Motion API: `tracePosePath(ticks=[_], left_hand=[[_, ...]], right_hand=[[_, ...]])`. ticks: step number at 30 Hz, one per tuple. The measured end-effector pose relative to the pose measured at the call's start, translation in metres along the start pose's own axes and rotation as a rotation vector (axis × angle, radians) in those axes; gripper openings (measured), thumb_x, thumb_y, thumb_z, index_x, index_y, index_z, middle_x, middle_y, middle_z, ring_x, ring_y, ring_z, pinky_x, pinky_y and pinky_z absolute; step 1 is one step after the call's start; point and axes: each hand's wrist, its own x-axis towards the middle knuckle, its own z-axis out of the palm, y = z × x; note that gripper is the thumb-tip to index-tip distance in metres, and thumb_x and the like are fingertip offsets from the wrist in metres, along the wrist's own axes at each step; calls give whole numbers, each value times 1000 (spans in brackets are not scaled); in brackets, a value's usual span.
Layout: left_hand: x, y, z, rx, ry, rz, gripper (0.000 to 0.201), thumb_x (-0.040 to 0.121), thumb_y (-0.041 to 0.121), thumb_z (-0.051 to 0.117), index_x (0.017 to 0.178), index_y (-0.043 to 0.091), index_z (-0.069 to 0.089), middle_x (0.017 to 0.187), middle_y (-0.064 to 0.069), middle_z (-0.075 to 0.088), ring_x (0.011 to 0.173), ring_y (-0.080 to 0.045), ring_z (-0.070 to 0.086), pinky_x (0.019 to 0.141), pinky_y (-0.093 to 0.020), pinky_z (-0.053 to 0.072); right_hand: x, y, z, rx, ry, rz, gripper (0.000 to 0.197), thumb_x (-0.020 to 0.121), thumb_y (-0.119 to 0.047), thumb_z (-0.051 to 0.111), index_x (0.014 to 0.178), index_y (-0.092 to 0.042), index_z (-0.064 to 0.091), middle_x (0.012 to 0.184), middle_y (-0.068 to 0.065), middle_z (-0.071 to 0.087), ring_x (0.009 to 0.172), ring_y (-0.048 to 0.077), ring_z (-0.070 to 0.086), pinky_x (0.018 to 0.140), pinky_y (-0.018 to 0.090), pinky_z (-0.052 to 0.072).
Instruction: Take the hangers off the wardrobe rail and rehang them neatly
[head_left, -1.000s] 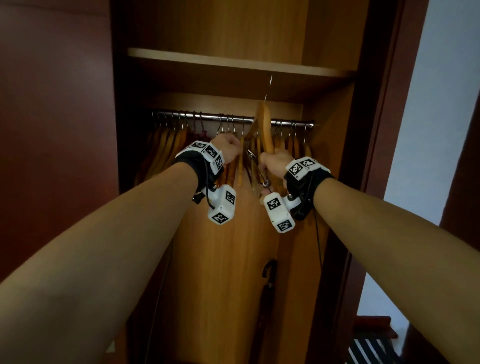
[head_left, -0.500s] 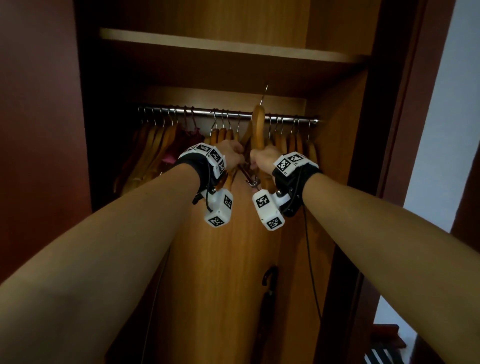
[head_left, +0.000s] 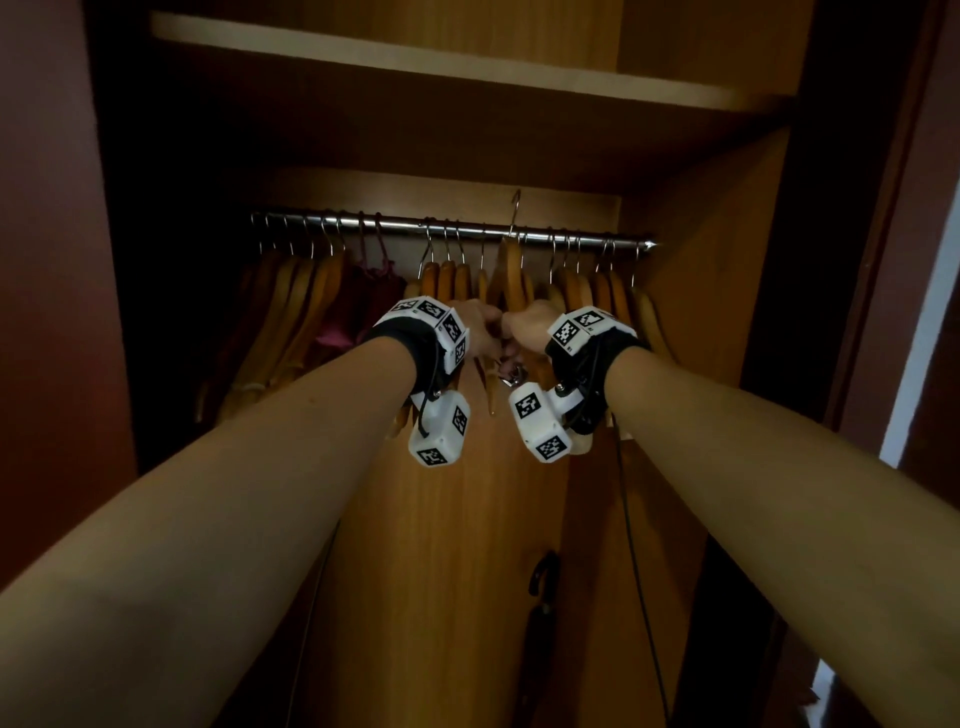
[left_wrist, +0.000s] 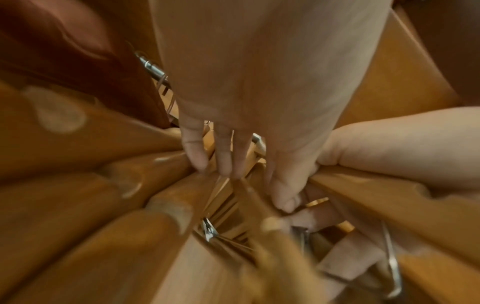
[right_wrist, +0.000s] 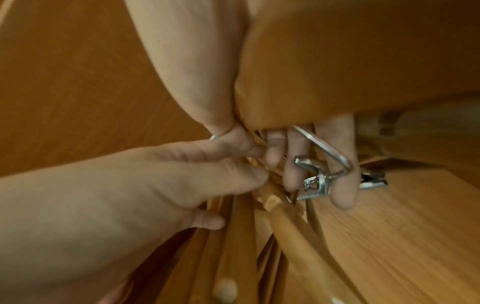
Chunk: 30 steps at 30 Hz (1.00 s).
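Note:
A steel rail (head_left: 597, 240) crosses the wardrobe with several wooden hangers (head_left: 291, 312) on it. My right hand (head_left: 527, 325) grips one wooden hanger (head_left: 511, 275) held higher than the rest. Its hook (head_left: 514, 208) pokes just above the rail. In the right wrist view my right hand (right_wrist: 285, 156) wraps that hanger's body (right_wrist: 350, 72), and a metal clip (right_wrist: 317, 181) lies across its fingers. My left hand (head_left: 480, 327) sits close beside it. Its fingers (left_wrist: 197, 152) and thumb pinch a neighbouring hanger arm (left_wrist: 249, 187).
A shelf (head_left: 467, 62) runs close above the rail. A pink garment (head_left: 358, 306) hangs left of centre. A black hooked handle (head_left: 540, 597) stands low against the back panel. The wardrobe's side wall (head_left: 727, 270) is just right of the last hangers.
The held hanger has come down, so its hook is now near the rail instead of well above it. Both hands have drawn closer together.

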Motion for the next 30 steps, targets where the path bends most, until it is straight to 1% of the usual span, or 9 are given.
tracePosePath(ticks=[3,6,16,19,21,22,25,27,30], left_hand=[[2,-10,1,-13,-31,26,55,78,58,59,128,36,57,146,3,42,133,-22,36,117,-45,20],[5,-18,4,-67,-43,59,37,90,37,62,126,26,62,125,4,58,121,-17,50,105,-35,36],[5,-38,4,-155,-59,88,45,91,41,61,132,25,56,133,1,54,118,-19,51,95,-28,40],[5,-40,4,-176,-47,83,51,91,40,60,140,28,48,140,1,48,124,-20,48,94,-26,36],[6,-43,5,-197,-34,69,60,91,40,61,145,28,39,142,-1,47,124,-20,48,96,-27,37],[6,-43,6,-221,-30,65,62,90,39,62,146,26,38,140,-2,49,120,-19,51,93,-26,39],[4,-47,9,-251,-3,54,56,89,38,63,139,23,43,124,1,55,101,-15,51,82,-25,37],[5,-48,12,-228,18,37,48,89,40,61,133,23,48,122,0,56,102,-16,50,84,-25,34],[4,-49,16,-165,60,42,45,90,42,56,131,23,53,131,-2,53,122,-21,46,89,-26,23]], right_hand=[[15,4,10,0,-11,11,19,92,-13,54,98,2,63,98,20,71,90,35,70,90,45,55],[28,4,18,-14,-17,25,27,93,-13,53,108,6,63,105,23,70,98,38,68,93,47,54],[36,8,24,-227,-85,10,17,92,-12,50,86,0,62,92,19,73,88,32,72,89,42,57],[27,6,25,-344,-100,-2,17,93,-15,52,94,-1,60,98,14,70,80,28,69,76,36,58],[21,4,25,-484,-115,-19,18,97,-19,50,97,-5,60,88,8,63,64,19,56,57,24,47],[19,2,25,-550,-118,-40,18,98,-21,48,99,-7,59,84,7,59,63,18,53,57,24,43],[15,-3,27,-700,-54,-166,18,92,-36,48,95,-21,57,95,9,58,89,27,60,82,35,49],[15,-6,29,-779,92,-258,32,83,-43,51,108,-23,55,115,12,54,115,34,53,105,46,39],[9,-10,31,-805,251,-350,44,88,-31,57,127,-10,51,121,13,53,116,31,50,107,39,30]])
